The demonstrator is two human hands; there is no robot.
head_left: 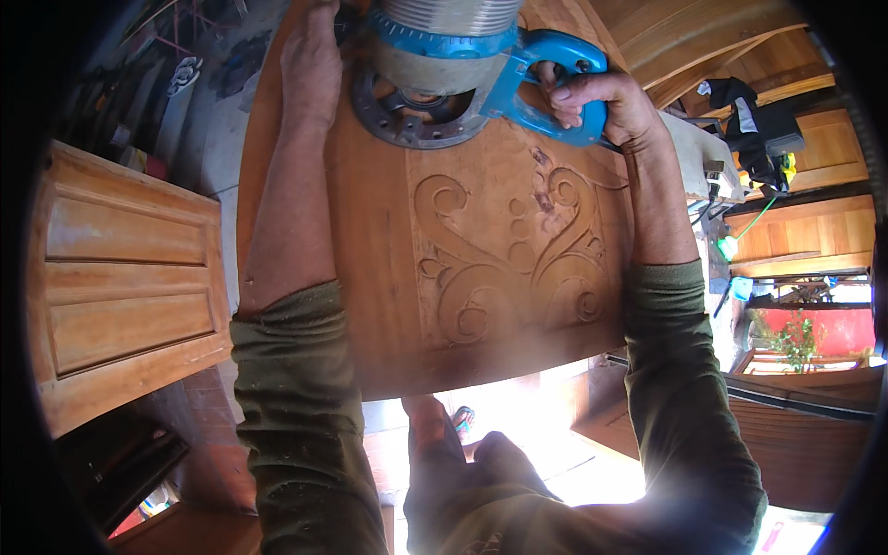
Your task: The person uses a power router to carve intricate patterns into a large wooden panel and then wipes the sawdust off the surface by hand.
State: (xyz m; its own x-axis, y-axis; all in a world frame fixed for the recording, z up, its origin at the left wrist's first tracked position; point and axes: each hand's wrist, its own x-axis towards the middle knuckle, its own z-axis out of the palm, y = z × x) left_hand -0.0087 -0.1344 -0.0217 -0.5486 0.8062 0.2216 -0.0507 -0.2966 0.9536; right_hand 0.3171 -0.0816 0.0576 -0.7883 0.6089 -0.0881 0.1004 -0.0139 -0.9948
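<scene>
Fingers [568, 96] of the right hand [612, 96] are curling around the blue loop handle [560, 48] of a router [435, 60]. Left-hand fingers are going out of view at the top, so I cannot tell their state. The router is sitting over a carved wooden panel [518, 268]; beyond, a paneled door [129, 268] is standing leftward.

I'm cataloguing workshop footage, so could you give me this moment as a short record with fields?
Tool: router with a metal body
Right hand: closed on the router's blue loop handle
Left hand: at the picture's upper edge, left of the router; grip unclear
Workpiece: wooden board, under the router
Decoration: carved scrolls, nearer the person than the router
Left side: panelled wooden door
</scene>
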